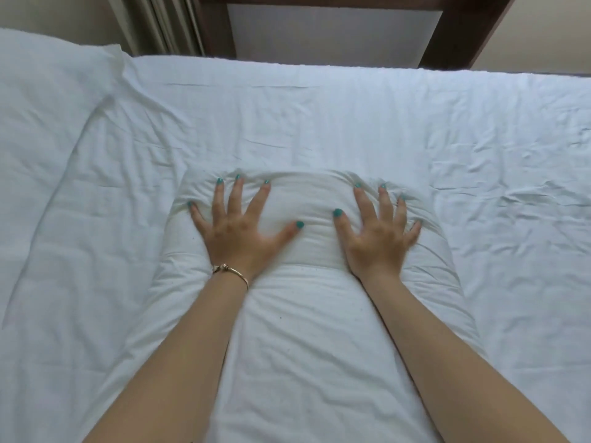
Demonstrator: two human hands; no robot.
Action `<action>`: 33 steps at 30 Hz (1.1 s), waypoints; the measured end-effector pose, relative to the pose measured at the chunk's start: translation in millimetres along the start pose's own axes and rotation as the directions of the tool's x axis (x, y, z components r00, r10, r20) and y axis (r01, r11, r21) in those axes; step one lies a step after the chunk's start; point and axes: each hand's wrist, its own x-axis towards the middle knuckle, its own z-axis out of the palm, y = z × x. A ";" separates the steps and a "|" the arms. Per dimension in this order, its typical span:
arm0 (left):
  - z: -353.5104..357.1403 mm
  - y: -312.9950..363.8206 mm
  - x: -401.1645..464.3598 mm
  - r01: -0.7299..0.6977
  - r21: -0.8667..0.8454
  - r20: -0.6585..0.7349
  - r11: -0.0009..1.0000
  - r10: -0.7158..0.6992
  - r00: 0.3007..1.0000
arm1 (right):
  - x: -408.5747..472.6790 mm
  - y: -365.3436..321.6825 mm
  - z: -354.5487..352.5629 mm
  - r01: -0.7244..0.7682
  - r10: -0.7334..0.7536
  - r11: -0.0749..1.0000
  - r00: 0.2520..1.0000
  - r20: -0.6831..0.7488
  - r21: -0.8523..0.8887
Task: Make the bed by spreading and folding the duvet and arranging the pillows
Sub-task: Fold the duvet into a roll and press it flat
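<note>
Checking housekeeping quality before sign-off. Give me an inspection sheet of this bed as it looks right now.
Surface: white sheet, creased.
Job's things: white pillow lying lengthwise on the bed; second pillow at far left.
Clutter: nothing seen.
Hands: left hand and right hand press flat on the pillow's far end, fingers spread; bracelet on left wrist.
Cables: nothing seen.
Surroundings: dark wooden headboard, curtain.

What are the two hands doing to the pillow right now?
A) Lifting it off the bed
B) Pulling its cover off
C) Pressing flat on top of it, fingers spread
C: the left hand and right hand lie palm-down with spread fingers on the pillow, denting it.
</note>
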 end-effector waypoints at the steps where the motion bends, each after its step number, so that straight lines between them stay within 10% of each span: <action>1: -14.9 0.8 0.4 0.015 0.007 0.092 1.000 -0.016 0.996 | -1.0 -3.5 -12.9 -0.008 0.007 1.000 0.999 0.045 0.002; 9: -95.4 13.1 -166.1 -0.098 0.081 0.159 0.992 0.085 0.984 | -154.4 -3.1 -104.7 0.217 -0.169 0.969 0.931 0.325 -0.119; 19: -139.4 -48.5 -196.4 0.104 0.108 0.508 0.989 -0.145 0.849 | -184.8 54.3 -147.3 -0.266 0.349 0.937 0.765 0.541 -0.228; 25: -167.1 -56.6 -287.3 -0.121 -0.099 0.311 0.988 0.146 0.939 | -292.4 8.6 -183.6 0.011 0.070 0.982 0.903 0.424 -0.186; 33: -77.8 -71.2 -274.7 -0.151 -0.063 0.353 0.986 0.164 0.921 | -295.4 28.0 -83.4 -0.144 0.263 0.929 0.905 0.334 -0.342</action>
